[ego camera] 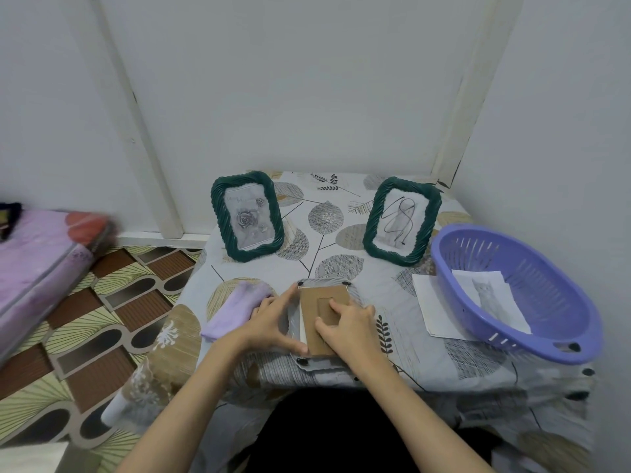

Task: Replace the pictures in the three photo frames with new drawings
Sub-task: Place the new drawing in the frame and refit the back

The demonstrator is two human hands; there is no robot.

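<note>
Head view: third frame lies face down at bottom centre, cardboard backing up. Left hand braces its left edge, fingers straight; right hand presses curled fingers on the backing. Right upright frame shows a scribbled drawing, so probably done; left one has a printed rose picture. Cat sheets sit in the purple basket, centre right.

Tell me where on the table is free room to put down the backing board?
Free: the cloth between the two standing frames, left and right. Crowded: near edge, where both hands work; right side, with basket and paper.
</note>
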